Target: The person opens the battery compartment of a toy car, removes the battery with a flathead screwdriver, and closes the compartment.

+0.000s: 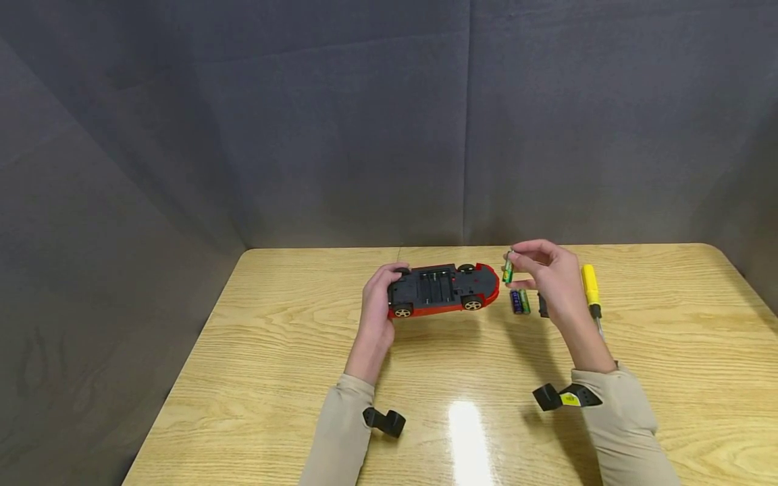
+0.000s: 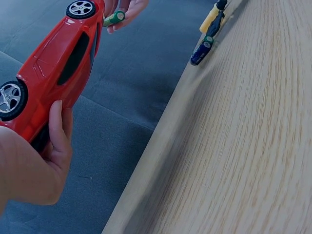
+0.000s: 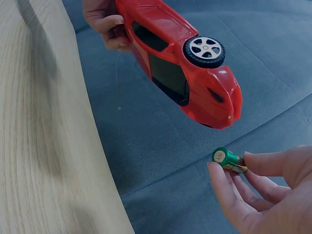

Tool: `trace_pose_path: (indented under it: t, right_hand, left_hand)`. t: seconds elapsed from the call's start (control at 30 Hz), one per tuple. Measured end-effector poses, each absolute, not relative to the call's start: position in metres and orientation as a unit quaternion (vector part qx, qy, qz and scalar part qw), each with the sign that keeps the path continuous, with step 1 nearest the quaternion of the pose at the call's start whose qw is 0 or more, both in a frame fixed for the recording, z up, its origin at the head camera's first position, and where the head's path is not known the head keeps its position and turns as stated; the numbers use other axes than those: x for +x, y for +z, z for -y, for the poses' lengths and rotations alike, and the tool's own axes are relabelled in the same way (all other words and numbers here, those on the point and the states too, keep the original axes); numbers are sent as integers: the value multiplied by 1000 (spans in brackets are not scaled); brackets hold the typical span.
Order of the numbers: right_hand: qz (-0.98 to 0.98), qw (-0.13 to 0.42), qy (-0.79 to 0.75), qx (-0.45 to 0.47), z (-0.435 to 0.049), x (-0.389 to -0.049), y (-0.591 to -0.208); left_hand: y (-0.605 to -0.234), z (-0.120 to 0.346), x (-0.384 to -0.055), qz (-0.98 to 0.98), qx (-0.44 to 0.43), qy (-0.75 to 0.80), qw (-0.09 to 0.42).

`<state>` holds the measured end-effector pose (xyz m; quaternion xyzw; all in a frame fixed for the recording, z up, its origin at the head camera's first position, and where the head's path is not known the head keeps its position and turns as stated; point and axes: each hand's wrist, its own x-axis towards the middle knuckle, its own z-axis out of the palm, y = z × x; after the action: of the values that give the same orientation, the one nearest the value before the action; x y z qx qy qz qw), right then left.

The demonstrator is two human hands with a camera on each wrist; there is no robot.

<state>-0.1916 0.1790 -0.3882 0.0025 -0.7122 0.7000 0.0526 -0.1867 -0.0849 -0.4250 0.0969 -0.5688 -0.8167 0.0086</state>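
My left hand (image 1: 377,300) grips one end of a red toy car (image 2: 61,63), which is held above the table with its black underside up. In the head view, an uncovered battery compartment (image 1: 436,287) shows in the middle of that underside; whether it has cells in it I cannot tell. Between thumb and fingers, my right hand (image 1: 550,273) pinches a green battery (image 3: 229,160), just off the car's other end and not touching it. The right wrist view shows the battery's flat end, with the car's red body (image 3: 180,73) above it.
On the table (image 1: 273,351) below the right hand lie a purple battery (image 1: 516,302) and a green battery (image 1: 525,302), side by side. A small black part (image 1: 543,305) is partly hidden by that hand. Farther right is a yellow-handled screwdriver (image 1: 590,287). A grey cloth (image 1: 340,148) hangs behind.
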Motion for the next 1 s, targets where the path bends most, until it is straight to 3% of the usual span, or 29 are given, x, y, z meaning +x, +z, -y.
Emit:
trace_pose_path:
  t: [1.0]
  right_hand:
    - [771, 41, 635, -16, -202, -204, -405]
  left_hand:
    - [-425, 83, -188, 564, 97, -820, 10]
